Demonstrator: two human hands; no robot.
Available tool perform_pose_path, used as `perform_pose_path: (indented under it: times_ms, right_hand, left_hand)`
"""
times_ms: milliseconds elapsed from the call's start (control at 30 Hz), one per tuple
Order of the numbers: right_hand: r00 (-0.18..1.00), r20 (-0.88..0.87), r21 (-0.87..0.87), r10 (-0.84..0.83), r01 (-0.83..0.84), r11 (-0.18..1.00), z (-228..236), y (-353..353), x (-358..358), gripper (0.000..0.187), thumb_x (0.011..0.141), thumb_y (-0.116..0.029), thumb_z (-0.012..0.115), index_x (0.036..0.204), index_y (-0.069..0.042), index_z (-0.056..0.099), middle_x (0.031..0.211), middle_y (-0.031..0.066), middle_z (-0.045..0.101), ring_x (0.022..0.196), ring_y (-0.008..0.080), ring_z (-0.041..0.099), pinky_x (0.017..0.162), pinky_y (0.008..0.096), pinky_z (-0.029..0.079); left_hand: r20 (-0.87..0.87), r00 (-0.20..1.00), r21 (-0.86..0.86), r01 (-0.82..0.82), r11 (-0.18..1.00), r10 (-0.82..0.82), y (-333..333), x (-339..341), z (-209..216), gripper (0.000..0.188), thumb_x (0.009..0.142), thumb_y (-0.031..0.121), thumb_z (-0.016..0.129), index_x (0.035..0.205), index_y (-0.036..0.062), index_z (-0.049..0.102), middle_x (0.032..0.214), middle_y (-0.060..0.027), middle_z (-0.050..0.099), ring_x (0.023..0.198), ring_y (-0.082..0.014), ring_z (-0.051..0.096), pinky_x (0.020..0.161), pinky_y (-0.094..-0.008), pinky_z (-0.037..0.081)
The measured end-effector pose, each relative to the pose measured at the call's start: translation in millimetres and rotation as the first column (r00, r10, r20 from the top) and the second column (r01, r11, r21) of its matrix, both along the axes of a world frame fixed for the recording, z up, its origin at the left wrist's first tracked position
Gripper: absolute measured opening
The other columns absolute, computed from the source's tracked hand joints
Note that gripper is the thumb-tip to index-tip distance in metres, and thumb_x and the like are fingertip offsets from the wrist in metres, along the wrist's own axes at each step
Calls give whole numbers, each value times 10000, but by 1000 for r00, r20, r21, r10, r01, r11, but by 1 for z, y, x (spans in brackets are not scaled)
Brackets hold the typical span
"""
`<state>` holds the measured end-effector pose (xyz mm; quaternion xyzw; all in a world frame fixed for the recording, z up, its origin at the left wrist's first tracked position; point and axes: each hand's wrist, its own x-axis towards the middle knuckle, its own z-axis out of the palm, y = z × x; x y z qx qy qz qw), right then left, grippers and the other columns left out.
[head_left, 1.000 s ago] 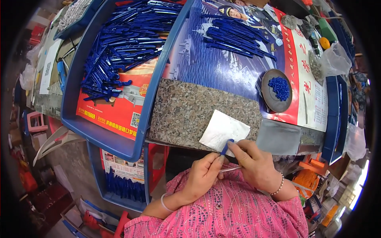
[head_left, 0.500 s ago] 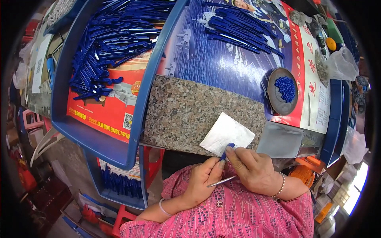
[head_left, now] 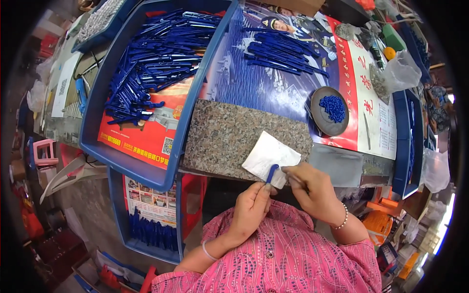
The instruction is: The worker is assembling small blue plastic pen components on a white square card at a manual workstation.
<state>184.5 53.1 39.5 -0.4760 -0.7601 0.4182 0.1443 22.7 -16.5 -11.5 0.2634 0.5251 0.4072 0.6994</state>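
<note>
Over the near edge of a granite slab (head_left: 229, 134), my left hand (head_left: 250, 207) pinches a slim blue stick with a hooked tip (head_left: 272, 172). The tip points away from me, above a folded white cloth or paper pad (head_left: 268, 152). My right hand (head_left: 316, 191) is closed beside the pad, fingertips just right of the stick; whatever lies in them is mostly hidden. Beyond the slab, a round dark dish (head_left: 318, 122) holds small blue beads (head_left: 333, 108). A pile of similar blue sticks (head_left: 283, 51) lies on the poster-covered table.
A large blue tray (head_left: 184, 122) at the left holds many blue sticks (head_left: 161, 53). Below it, a lower blue bin (head_left: 119, 215) holds more. A grey sheet (head_left: 337, 163) lies right of the slab. Another blue tray (head_left: 403, 146) stands at the right edge.
My right fingers have moved off the stick's tip, to the right, so its hook now shows. The thin metal rod seen below my right hand is no longer visible there. The view has shifted slightly.
</note>
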Motion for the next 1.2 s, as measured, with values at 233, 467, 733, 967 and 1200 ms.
perform_pose_path:
  times_ms: [233, 467, 733, 967, 1200]
  right_hand:
    - [907, -157, -544, -390, 250, 801, 6, -13, -6, 196, 862, -89, 575, 987, 61, 598, 775, 43, 631, 585, 46, 532, 502, 175, 407]
    - [894, -217, -683, -393, 148, 715, 13, -13, -19, 162, 864, -88, 569, 962, 38, 597, 703, 16, 623, 509, 23, 494, 434, 167, 366]
    - [829, -288, -759, -479, 107, 642, 8, -18, -23, 97, 859, -69, 560, 896, 13, 599, 709, 31, 630, 486, 33, 480, 432, 172, 359]
    - [831, -273, -763, -484, 119, 635, -5, -22, -19, 90, 813, -75, 545, 801, 13, 562, 650, 49, 625, 472, 36, 478, 420, 186, 361]
    - [855, -240, -747, -460, 140, 650, 0, -17, -25, 107, 820, -64, 539, 871, 20, 581, 659, 35, 609, 482, 48, 481, 439, 201, 368]
  left_hand:
    - [611, 790, -271, 152, 951, 47, 5, -18, 15, 258, 982, 239, 380, 882, 38, 508, 511, 16, 354, 384, -49, 282, 380, -197, 242]
    - [875, 466, -297, 304, 905, 131, 2, -29, 14, 274, 989, 263, 351, 878, 49, 481, 498, 32, 356, 322, -37, 260, 342, -202, 220]
    - [858, 503, -286, 298, 911, 105, -3, -30, 17, 285, 990, 274, 351, 880, 48, 485, 496, 30, 357, 326, -35, 257, 347, -198, 224]
    - [777, 630, -260, 286, 922, 24, -6, -27, 20, 277, 988, 265, 368, 878, 44, 494, 497, 34, 349, 350, -43, 260, 372, -200, 233]
    - [561, 828, -217, 136, 967, 9, -8, -20, 22, 258, 989, 223, 363, 865, 33, 486, 513, 16, 361, 390, -55, 291, 395, -200, 245]
